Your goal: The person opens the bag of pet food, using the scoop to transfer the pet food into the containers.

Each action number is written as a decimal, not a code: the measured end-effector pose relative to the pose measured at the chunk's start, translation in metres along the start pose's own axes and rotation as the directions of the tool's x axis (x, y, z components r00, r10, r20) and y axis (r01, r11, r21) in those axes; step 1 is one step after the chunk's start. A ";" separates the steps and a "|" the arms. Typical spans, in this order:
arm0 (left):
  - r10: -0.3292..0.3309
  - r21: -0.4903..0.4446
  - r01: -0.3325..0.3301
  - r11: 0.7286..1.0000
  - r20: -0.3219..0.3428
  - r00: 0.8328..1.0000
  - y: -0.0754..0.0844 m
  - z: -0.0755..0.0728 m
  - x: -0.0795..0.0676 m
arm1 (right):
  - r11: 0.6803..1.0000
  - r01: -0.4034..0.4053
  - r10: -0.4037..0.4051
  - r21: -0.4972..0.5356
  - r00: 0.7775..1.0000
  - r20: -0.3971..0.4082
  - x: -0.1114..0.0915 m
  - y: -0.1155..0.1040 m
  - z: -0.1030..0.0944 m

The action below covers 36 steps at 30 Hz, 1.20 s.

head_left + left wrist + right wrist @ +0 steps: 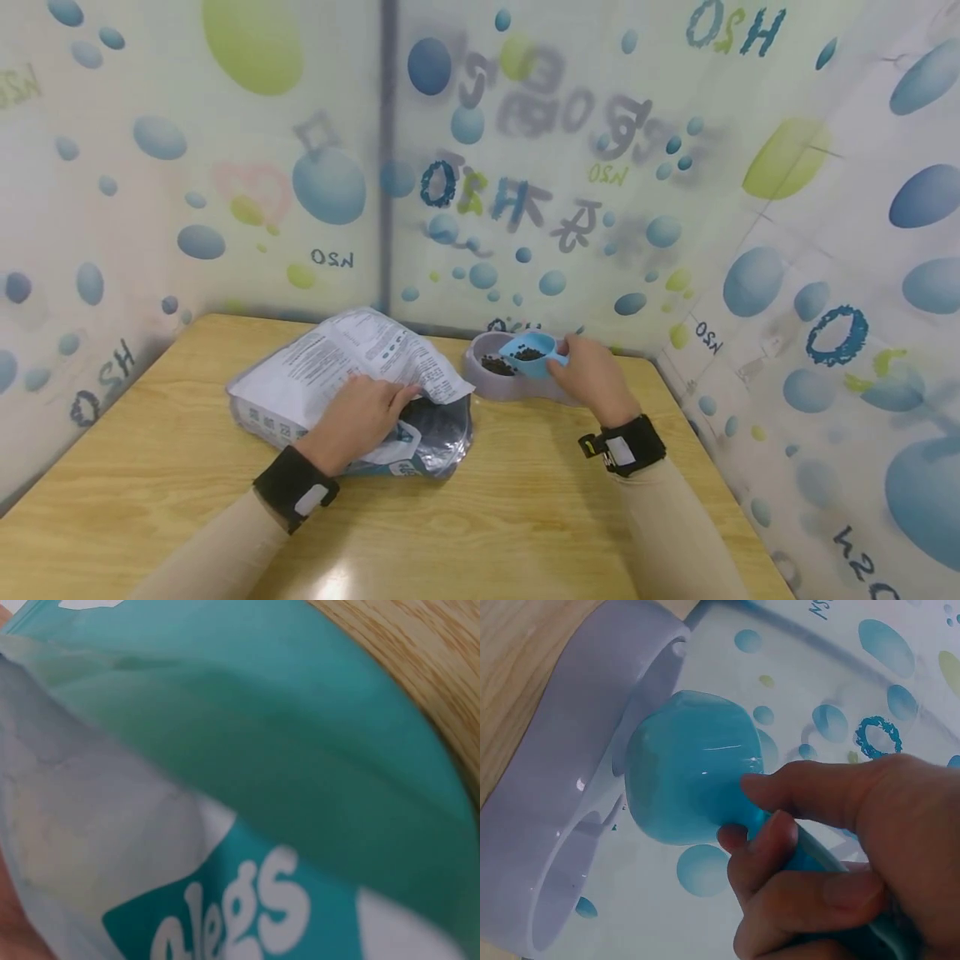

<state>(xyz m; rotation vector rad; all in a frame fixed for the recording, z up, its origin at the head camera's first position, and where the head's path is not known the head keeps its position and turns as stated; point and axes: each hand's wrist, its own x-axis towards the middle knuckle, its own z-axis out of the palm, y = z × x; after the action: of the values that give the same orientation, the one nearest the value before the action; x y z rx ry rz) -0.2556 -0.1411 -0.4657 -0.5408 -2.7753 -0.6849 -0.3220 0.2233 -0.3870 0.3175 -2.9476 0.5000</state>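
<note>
My right hand point(595, 379) grips the handle of a blue scoop point(537, 353) with dark kibble in it. The scoop is held over a pale purple double pet bowl point(491, 385), and more kibble lies in the bowl's left hollow. In the right wrist view, the scoop's smooth underside point(694, 772) faces the camera, with fingers wrapped around the handle. On the left, a large white and teal pet food bag point(322, 367) lies on its side, its silvery mouth facing right. My left hand point(360, 421) holds the upper edge of that mouth.
Everything rests on a wooden table point(510, 517). Behind it and to the right stand walls point(555, 167) printed with blue and green bubbles; the bowl sits close to the back one. Teal printed plastic of the bag fills most of the left wrist view.
</note>
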 end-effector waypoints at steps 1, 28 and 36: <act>-0.002 -0.002 0.002 1.000 0.002 1.000 0.000 0.000 0.000 | 1.000 0.004 -0.004 -0.009 1.000 -0.004 0.001 0.000 0.000; 0.012 0.009 -0.012 1.000 -0.009 1.000 0.000 0.002 0.001 | 0.996 0.019 -0.027 -0.089 0.996 -0.086 0.020 -0.014 -0.002; 0.005 0.014 -0.005 1.000 -0.004 1.000 0.000 0.002 0.001 | 0.996 0.031 -0.041 -0.089 0.993 -0.108 0.021 -0.018 -0.002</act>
<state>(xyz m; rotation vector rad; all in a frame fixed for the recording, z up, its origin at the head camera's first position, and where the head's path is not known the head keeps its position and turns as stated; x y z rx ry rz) -0.2563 -0.1397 -0.4666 -0.5427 -2.7720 -0.6640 -0.3382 0.2036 -0.3762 0.3220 -2.8417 0.3705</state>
